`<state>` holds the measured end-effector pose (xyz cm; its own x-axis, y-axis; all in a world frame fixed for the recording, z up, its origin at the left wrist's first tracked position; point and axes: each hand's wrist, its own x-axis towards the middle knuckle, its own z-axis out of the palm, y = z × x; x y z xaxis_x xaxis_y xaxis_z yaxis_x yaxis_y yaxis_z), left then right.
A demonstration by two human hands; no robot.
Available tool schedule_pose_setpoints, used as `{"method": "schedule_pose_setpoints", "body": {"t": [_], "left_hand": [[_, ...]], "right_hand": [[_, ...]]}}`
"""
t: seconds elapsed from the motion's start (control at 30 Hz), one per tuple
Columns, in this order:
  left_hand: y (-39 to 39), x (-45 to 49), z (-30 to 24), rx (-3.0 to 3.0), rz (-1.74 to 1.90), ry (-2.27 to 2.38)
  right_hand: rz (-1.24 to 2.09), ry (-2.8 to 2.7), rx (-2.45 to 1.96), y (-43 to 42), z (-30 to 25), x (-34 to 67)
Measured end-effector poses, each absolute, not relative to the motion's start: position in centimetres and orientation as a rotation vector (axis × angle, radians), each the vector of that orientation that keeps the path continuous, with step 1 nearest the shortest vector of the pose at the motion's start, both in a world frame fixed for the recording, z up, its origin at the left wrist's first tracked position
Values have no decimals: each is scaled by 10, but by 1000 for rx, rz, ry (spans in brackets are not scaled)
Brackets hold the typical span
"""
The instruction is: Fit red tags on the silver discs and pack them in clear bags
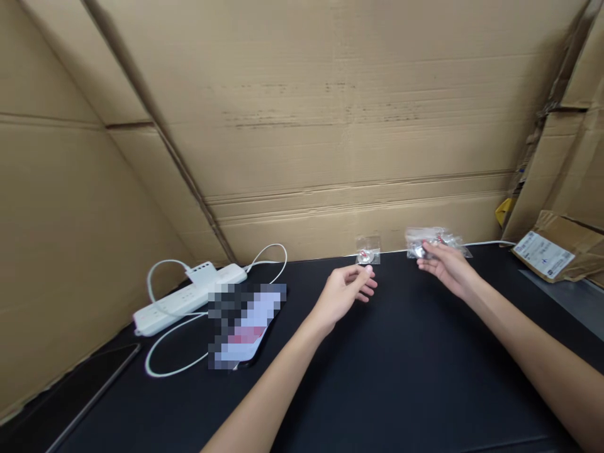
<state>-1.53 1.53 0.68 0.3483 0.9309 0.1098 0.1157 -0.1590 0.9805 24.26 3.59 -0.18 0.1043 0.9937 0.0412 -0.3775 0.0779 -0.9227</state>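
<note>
My left hand hovers over the black tabletop, thumb and loosely bent fingers apart, with nothing visible in it. Just beyond its fingertips, a small clear plastic bag with a round silvery piece and a bit of red inside leans by the cardboard wall. To the right, my right hand has its fingertips closed at the near edge of a pile of similar clear bags. Silvery round parts and red bits show through the plastic. The fingers partly hide which bag they pinch.
On the left lie a white power strip with a plugged-in charger, looping white cables and a phone, partly pixelated. A dark flat panel is at the lower left. A labelled brown package sits far right. Cardboard walls enclose the tabletop.
</note>
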Motion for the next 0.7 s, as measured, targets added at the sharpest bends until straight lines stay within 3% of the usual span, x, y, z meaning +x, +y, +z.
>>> {"method": "schedule_pose_setpoints", "body": {"t": [0.4,0.7], "left_hand": [[7,-4,-4,1669,849,1028],[10,-5,-9,1704,813,1024]], "right_hand": [[835,-936,-1261,65,-18,274],[313,-1078,-1713,94,-13,286]]}}
